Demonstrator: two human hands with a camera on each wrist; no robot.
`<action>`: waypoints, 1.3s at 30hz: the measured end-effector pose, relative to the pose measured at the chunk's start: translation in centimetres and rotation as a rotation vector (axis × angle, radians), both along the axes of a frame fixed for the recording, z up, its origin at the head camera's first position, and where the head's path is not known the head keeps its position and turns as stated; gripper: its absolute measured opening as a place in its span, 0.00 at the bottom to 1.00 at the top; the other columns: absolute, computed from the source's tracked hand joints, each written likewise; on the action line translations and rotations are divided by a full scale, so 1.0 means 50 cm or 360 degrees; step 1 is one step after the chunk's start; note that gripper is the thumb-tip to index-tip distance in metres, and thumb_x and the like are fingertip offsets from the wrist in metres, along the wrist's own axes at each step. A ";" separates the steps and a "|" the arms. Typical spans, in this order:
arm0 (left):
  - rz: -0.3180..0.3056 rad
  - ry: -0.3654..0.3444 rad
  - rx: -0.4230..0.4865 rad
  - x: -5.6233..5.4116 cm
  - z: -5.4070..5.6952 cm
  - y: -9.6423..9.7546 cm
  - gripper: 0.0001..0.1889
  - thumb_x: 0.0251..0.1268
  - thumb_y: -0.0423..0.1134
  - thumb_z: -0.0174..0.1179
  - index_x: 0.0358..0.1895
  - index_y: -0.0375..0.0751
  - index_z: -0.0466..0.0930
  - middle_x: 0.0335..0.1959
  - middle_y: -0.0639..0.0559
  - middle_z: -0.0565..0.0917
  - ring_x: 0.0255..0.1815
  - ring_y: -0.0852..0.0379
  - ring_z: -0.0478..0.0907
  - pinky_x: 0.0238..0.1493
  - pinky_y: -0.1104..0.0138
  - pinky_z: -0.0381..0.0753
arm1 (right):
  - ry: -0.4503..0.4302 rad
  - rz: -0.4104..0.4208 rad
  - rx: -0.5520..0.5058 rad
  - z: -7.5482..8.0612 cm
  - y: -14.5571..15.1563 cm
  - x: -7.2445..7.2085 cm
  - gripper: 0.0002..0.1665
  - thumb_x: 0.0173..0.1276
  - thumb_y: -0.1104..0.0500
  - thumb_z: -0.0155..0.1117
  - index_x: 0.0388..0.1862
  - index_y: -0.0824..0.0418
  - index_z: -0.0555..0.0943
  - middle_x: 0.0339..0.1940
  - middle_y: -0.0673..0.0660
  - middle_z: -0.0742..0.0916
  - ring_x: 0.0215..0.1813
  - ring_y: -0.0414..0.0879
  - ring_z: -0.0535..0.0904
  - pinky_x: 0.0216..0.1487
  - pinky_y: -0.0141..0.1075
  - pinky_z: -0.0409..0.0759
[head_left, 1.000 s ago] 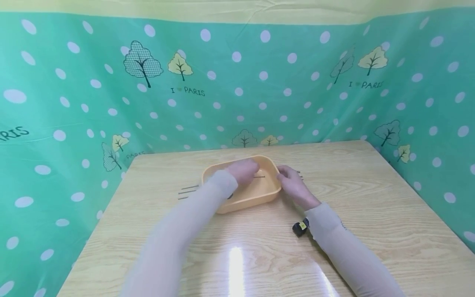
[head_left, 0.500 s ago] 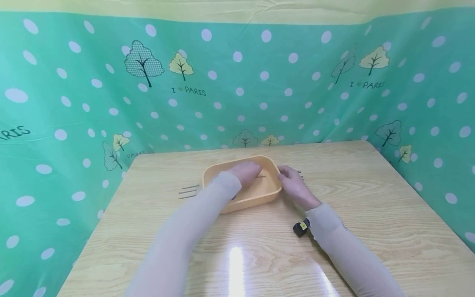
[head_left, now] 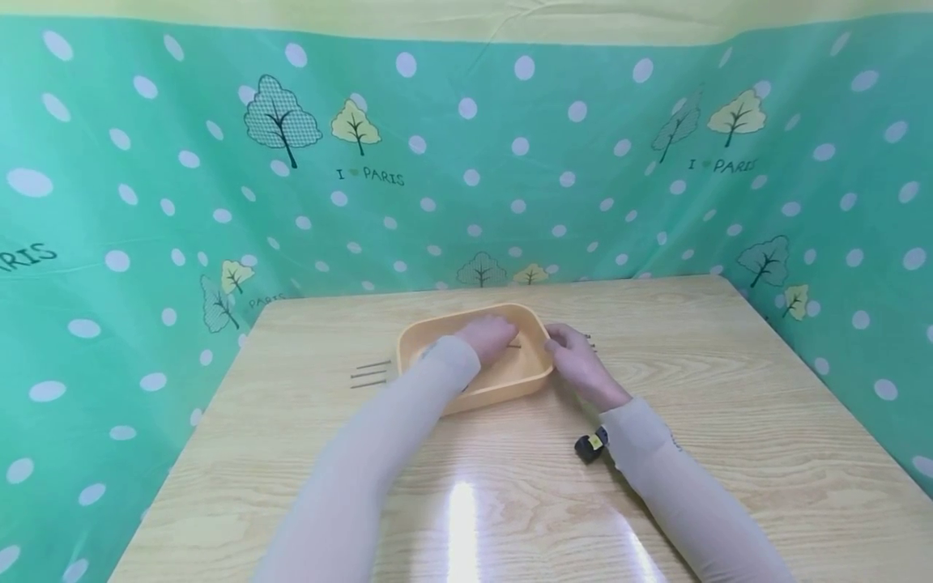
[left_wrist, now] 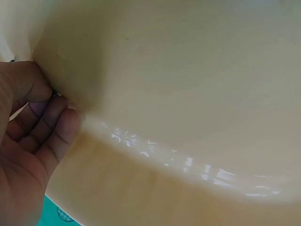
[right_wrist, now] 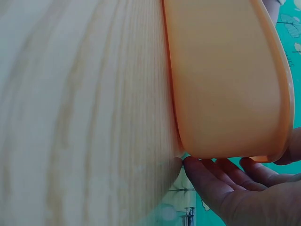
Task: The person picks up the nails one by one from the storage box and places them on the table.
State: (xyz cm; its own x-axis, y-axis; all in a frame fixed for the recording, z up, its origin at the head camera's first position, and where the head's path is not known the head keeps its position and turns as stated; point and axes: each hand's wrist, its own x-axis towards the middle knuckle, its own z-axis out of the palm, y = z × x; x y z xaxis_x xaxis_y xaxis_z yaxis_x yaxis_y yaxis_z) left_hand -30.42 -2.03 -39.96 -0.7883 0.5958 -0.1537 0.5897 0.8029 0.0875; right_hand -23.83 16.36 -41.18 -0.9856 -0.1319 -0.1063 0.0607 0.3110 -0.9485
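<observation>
My left hand (head_left: 490, 336) reaches down into the peach plastic tray (head_left: 503, 396). In the left wrist view, the thumb and curled fingers (left_wrist: 66, 125) pinch at a small dark tip of a nail (left_wrist: 55, 94), mostly hidden by the hand. One end of a thin nail (head_left: 514, 346) shows beside that hand on the tray's floor in the head view. My right hand (head_left: 579, 364) holds the tray's right end. Its thumb is at the rim and its fingertips touch the outside of the end wall (right_wrist: 225, 136).
Three long thin nails (head_left: 369, 374) lie side by side on the wood-grain table (head_left: 525, 486), left of the tray. Ends of more nails (head_left: 592, 346) show just behind my right hand. A small black device (head_left: 590, 445) sits at my right wrist. A green dotted cloth (head_left: 466, 162) surrounds the table.
My left hand has shifted a little to the right inside the tray, covering more of the nail there. The right hand and the tray have stayed in place.
</observation>
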 end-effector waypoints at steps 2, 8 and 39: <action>-0.0064 0.0078 -0.0091 -0.003 -0.004 0.004 0.09 0.71 0.37 0.47 0.44 0.49 0.78 0.41 0.53 0.82 0.43 0.55 0.78 0.53 0.63 0.77 | -0.0003 0.0004 -0.0003 0.000 0.000 0.000 0.27 0.74 0.58 0.43 0.70 0.64 0.62 0.65 0.63 0.72 0.61 0.56 0.73 0.63 0.47 0.72; -0.0182 0.0233 -0.0239 -0.005 -0.007 0.010 0.09 0.70 0.34 0.50 0.45 0.46 0.79 0.43 0.51 0.83 0.44 0.54 0.80 0.52 0.63 0.78 | 0.0005 -0.0003 -0.0006 0.000 -0.001 0.001 0.26 0.74 0.59 0.43 0.69 0.64 0.63 0.64 0.64 0.73 0.60 0.55 0.74 0.61 0.46 0.74; 0.0157 -0.0121 0.0092 0.044 0.032 -0.024 0.09 0.72 0.42 0.44 0.39 0.51 0.76 0.32 0.58 0.78 0.35 0.60 0.73 0.43 0.67 0.73 | 0.0036 -0.0005 0.0026 -0.002 -0.003 0.001 0.26 0.75 0.58 0.43 0.70 0.65 0.63 0.65 0.64 0.72 0.60 0.56 0.75 0.61 0.46 0.74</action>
State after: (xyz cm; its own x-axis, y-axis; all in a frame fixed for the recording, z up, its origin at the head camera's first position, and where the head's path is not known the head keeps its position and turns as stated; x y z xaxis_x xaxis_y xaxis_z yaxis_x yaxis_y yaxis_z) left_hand -28.22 -3.21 -38.35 -0.8308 0.5258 -0.1828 0.4983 0.8488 0.1769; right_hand -23.77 16.20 -41.27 -0.9882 -0.1270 -0.0860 0.0402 0.3266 -0.9443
